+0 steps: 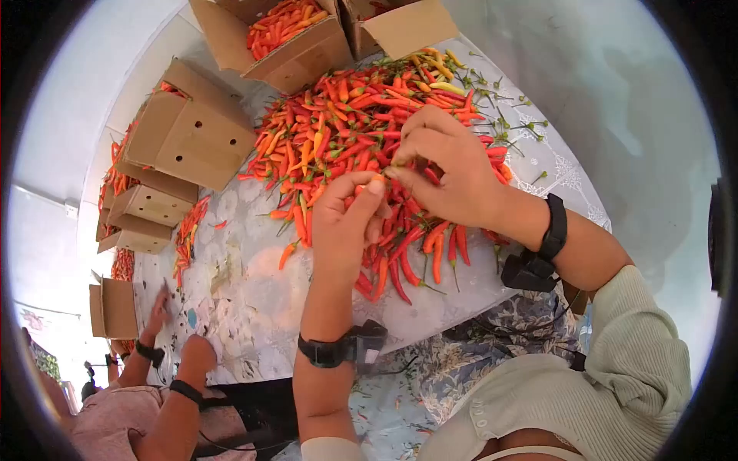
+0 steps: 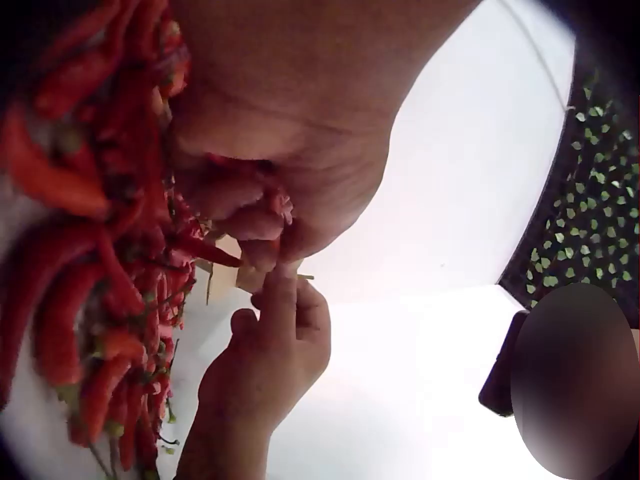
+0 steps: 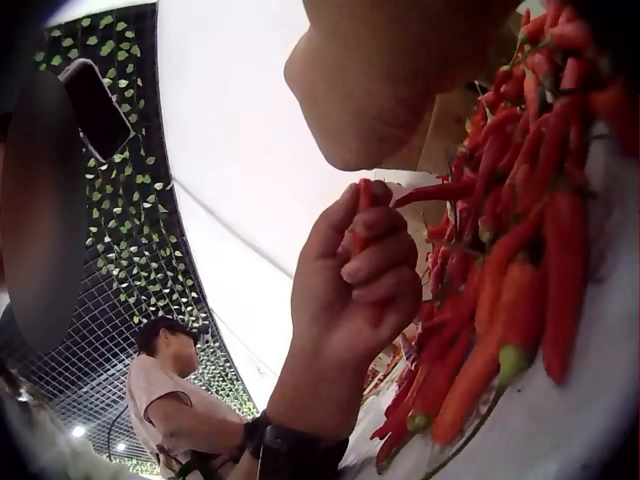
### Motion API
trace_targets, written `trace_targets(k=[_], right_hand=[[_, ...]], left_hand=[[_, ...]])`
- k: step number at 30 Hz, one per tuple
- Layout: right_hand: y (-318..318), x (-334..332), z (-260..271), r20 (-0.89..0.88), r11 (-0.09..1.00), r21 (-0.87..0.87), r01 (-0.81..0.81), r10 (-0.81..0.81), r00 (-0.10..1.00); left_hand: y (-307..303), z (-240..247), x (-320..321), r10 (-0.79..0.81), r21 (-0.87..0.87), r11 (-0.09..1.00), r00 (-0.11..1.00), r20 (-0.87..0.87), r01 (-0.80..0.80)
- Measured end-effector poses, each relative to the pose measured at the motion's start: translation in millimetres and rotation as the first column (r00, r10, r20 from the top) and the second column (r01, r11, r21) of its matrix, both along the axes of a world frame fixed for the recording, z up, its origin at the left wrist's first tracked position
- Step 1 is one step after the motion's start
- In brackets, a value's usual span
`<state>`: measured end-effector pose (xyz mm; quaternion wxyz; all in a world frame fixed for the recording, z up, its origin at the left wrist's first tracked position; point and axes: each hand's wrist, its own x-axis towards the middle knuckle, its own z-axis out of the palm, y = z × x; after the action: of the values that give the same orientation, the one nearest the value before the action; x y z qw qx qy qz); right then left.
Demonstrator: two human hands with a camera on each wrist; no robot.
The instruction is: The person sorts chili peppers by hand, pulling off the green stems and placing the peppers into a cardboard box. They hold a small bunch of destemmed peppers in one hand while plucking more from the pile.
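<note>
My left hand [image 1: 342,219] grips a red chili pepper [image 3: 364,228], its fingers curled round it with the top end poking up past the thumb. A second chili tip [image 3: 425,193] sticks out beside those fingers. Close against it, my right hand [image 1: 453,173] pinches the green stem [image 1: 397,164] at the pepper's end between thumb and forefinger. Both hands hover over a large heap of red and orange chilies [image 1: 338,131] on the table. In the right wrist view, the right hand's fingertips are hidden behind the hand itself.
Plucked green stems [image 1: 530,127] lie along the table's right edge. Cardboard boxes [image 1: 192,131] of chilies stand at the left, and another open box [image 1: 296,58] at the back. A second person's hand [image 1: 159,311] is at the lower left, over scraps on the white tablecloth [image 1: 254,307].
</note>
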<state>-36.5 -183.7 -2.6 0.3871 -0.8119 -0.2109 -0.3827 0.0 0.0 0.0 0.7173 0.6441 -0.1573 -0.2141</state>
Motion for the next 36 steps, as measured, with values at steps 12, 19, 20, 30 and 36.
trace_targets(k=[12, 19, 20, 30, 36], right_hand=[[-17.0, -6.8, 18.1, -0.705, 0.8, -0.11, -0.59, 0.356, 0.614], [-17.3, -6.2, 6.2, -0.642, 0.763, -0.285, -0.58, 0.297, 0.707], [-17.5, -4.9, 6.8, -0.641, 0.779, -0.219, -0.587, 0.338, 0.689], [-7.7, 2.1, 11.2, -0.545, 0.779, 0.56, -0.284, 0.604, 0.581], [5.3, -2.1, 6.7, -0.544, 0.732, 0.652, -0.198, 0.633, 0.55]], left_hand=[[1.9, 8.9, 0.5, 0.114, -0.227, 0.967, 0.993, -0.019, -0.115], [1.0, 6.3, 2.1, 0.144, -0.19, 0.97, 0.988, -0.058, -0.153], [0.3, 5.3, 2.0, 0.156, -0.173, 0.971, 0.986, -0.057, -0.163], [-0.4, 4.1, 1.4, 0.145, -0.177, 0.975, 0.989, 0.037, -0.136], [-2.0, 7.6, -6.7, 0.073, -0.106, 0.992, 0.995, 0.071, -0.066]])
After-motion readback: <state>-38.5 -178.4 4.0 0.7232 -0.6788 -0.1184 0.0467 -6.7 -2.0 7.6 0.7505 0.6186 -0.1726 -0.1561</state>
